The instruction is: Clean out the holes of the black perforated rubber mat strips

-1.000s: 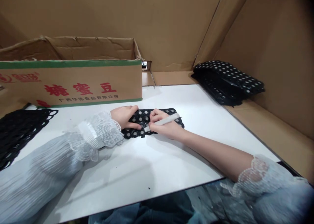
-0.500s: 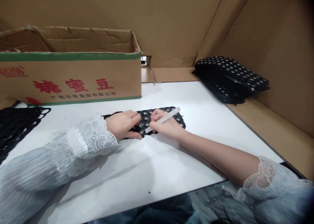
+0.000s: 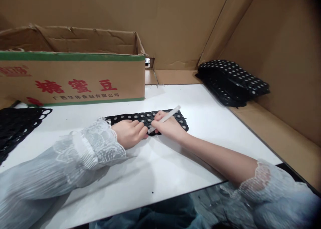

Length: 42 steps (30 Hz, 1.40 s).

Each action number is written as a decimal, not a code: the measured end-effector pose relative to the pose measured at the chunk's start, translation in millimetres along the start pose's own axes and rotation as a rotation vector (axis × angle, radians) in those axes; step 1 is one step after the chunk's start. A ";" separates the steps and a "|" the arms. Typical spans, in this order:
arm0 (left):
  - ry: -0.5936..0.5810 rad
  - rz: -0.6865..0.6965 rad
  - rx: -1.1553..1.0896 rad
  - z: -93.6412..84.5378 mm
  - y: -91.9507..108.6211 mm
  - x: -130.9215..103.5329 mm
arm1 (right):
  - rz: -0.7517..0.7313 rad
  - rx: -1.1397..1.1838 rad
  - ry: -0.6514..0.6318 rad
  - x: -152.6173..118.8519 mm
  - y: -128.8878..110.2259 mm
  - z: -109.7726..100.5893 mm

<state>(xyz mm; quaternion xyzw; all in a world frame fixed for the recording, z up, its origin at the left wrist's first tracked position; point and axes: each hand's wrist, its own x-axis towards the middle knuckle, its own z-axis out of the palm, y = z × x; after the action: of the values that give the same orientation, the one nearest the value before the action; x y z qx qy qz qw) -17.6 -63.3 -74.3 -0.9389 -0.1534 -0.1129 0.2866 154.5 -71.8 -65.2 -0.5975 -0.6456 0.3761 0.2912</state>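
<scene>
On the white tabletop lies a black strip with rows of pale round dots (image 3: 135, 116), flat and running left to right. My left hand (image 3: 130, 134) is closed at its near edge, fingers bent together, apparently pinching that edge; the thumb is mostly hidden. A slim whitish translucent stick (image 3: 168, 116) is gripped in my right hand (image 3: 167, 124) like a pen. Its lower end points down at the strip's near edge, close beside my left fingertips. The right part of the strip shows beyond my right hand.
A cardboard box with red lettering (image 3: 100, 73) stands at the back left. Black openwork pieces (image 3: 20, 125) lie at the left edge. A pile of black dotted strips (image 3: 233, 81) rests at the back right. Cardboard walls (image 3: 175, 24) enclose the table (image 3: 120, 195).
My left hand has slid toward me and slightly right, to the strip's near edge, with its fingers closing and more dots uncovered. The right hand and stick have shifted slightly left.
</scene>
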 end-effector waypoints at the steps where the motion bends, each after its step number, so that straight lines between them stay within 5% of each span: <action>1: 0.006 0.035 -0.009 -0.6 -1.9 -0.2 | -0.004 0.001 0.003 -0.4 -0.2 0.0; 6: -0.036 0.038 0.041 -3.1 -2.5 -0.6 | -0.002 -0.007 -0.008 -0.7 -3.0 0.8; 15: 0.095 -0.133 0.051 10.8 6.3 -7.4 | -0.167 -0.063 -0.101 3.3 0.0 5.2; 23: 0.145 -0.414 0.032 9.1 16.1 -2.7 | -0.156 -0.034 -0.048 1.4 -2.0 -1.2; 28: 0.072 -0.529 0.019 6.1 16.5 0.7 | -0.123 -0.042 -0.060 -0.1 -4.7 -0.7; 35: -0.032 -0.248 -0.068 2.8 3.5 -8.0 | -0.128 -0.013 -0.071 1.0 2.7 -5.4; 38: -0.091 -0.213 -0.188 -3.5 -0.5 -6.8 | -0.092 0.111 0.025 9.3 12.7 -15.8; 42: -0.238 -0.608 -0.529 -15.2 -17.6 2.4 | -0.250 0.076 0.253 23.1 24.8 -26.8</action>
<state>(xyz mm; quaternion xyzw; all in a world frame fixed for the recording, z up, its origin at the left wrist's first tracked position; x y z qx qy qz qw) -23.4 -57.6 -52.4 -0.8986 -0.4213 -0.1187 -0.0303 187.7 -45.2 -72.9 -0.5435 -0.6586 0.2828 0.4369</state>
